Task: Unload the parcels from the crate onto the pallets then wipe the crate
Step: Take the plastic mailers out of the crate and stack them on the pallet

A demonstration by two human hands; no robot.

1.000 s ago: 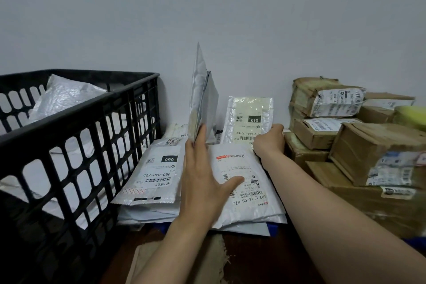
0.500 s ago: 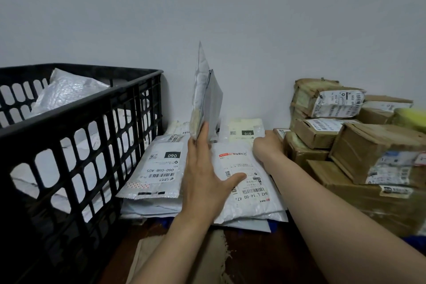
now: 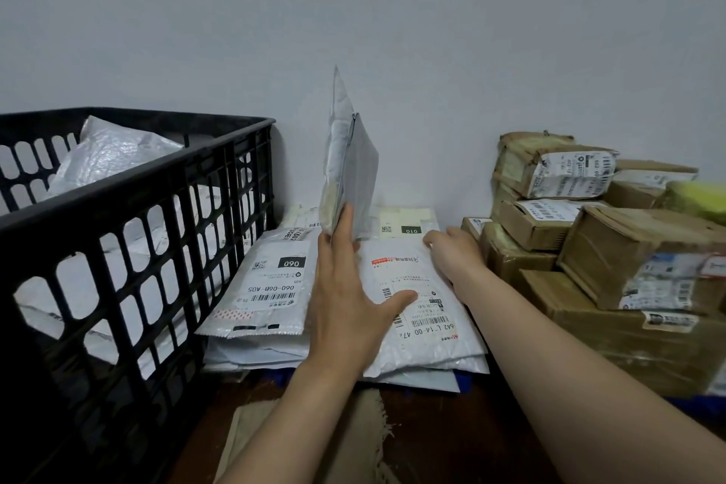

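Two hands work over the pile in the head view. The left hand (image 3: pixel 345 287) is spread wide, thumb splayed to the side, its straight fingers laid against a few upright mailers (image 3: pixel 349 169) that stand just beyond its fingertips; whether any finger pinches them cannot be told. The right hand (image 3: pixel 451 251) lies relaxed and holds nothing, resting on the far edge of the top white mailer (image 3: pixel 424 310), just short of the 010 parcel (image 3: pixel 408 222).

Left of the left hand sits the black crate (image 3: pixel 137 216) with white parcels (image 3: pixel 118 153) inside it, so unloading looks only partly done and wiping is well off. The flat pile rests on a blue pallet (image 3: pixel 465 382), whose edge shows below the right wrist; cardboard boxes (image 3: pixel 589 248) are stacked right of that hand.

The step in hand seems to be laying the upright mailers down. Best to take one at a time with the free hand, lay it label up, square to the pile, and keep the others propped so they don't slide.
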